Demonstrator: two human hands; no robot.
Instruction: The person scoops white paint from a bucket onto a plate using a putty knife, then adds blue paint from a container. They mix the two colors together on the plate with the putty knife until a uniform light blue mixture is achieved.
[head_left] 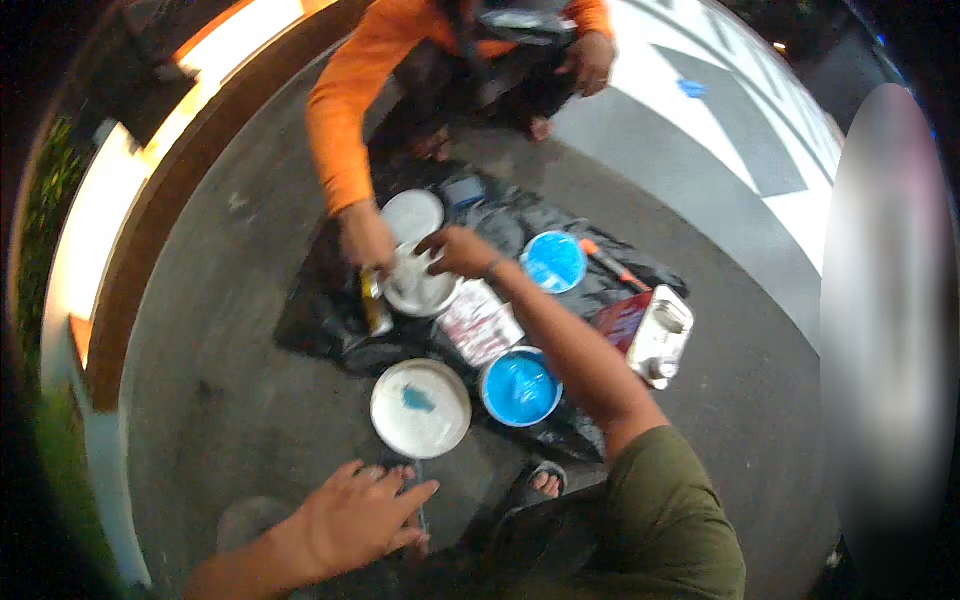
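Observation:
My right hand point(458, 252) reaches over a white tub point(425, 292), its finger and thumb apart at the opening; no held thing shows. Whitish contents in the tub are blurred. Low on the left, my left hand point(365, 510) hovers with fingers spread, near a thin dark strip I cannot make out. Just beyond it lies a round white lid point(425, 430) with a teal smear. Beside that stands a tub of blue paint point(522, 388), and farther back another blue paint tub point(553, 262). A co-worker's hand point(367, 238) touches the white tub's left side, above a yellow container point(376, 308).
A black plastic sheet point(330, 320) lies under most items on the grey floor. On it are a red-marked white packet point(480, 322), an orange-handled tool point(612, 264) and another white lid point(412, 215). A rectangular metal can point(660, 338) lies rightward. The co-worker in orange sleeves point(340, 125) crouches opposite.

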